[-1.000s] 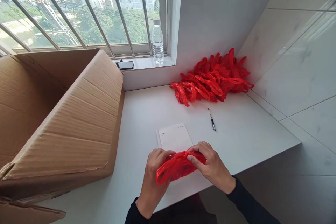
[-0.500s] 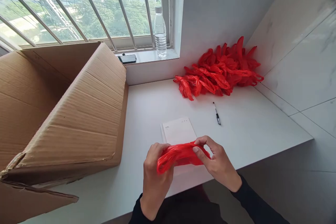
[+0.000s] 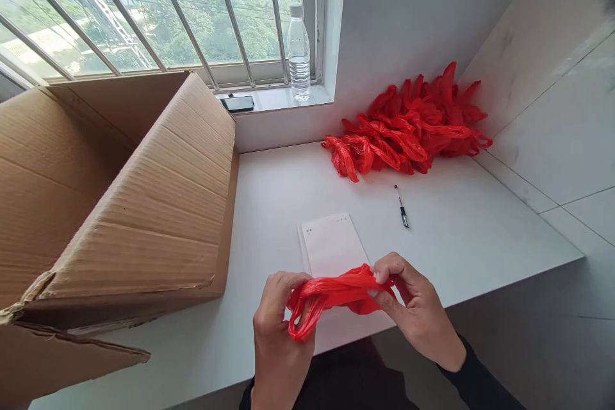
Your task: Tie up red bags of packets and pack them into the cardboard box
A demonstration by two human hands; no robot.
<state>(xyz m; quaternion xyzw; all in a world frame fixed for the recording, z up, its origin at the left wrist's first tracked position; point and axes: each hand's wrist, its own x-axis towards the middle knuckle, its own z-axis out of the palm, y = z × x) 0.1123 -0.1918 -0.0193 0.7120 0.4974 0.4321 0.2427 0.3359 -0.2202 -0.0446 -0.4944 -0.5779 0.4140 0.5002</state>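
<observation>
A red plastic bag (image 3: 341,292) is stretched sideways between my hands, bunched into a loose band above the front edge of the white table. My left hand (image 3: 283,327) is closed on its left end, where a handle loop hangs over the fingers. At the other end my right hand (image 3: 416,304) pinches the bag between thumb and fingers. Just behind the bag lies a white notebook (image 3: 334,243) with small handwriting near its top edge; its lower part is hidden by the bag.
An open cardboard box (image 3: 154,205) fills the left side. Several crumpled red bags (image 3: 408,128) are heaped against the back wall. A pen (image 3: 401,206) lies right of the notebook. On the windowsill stand a water bottle (image 3: 298,57) and a flat-lying phone (image 3: 237,104).
Both hands have come slightly lower, and my right hand has shifted right. The bag is drawn into a narrower band, its left loop hanging lower. The view has moved slightly.
</observation>
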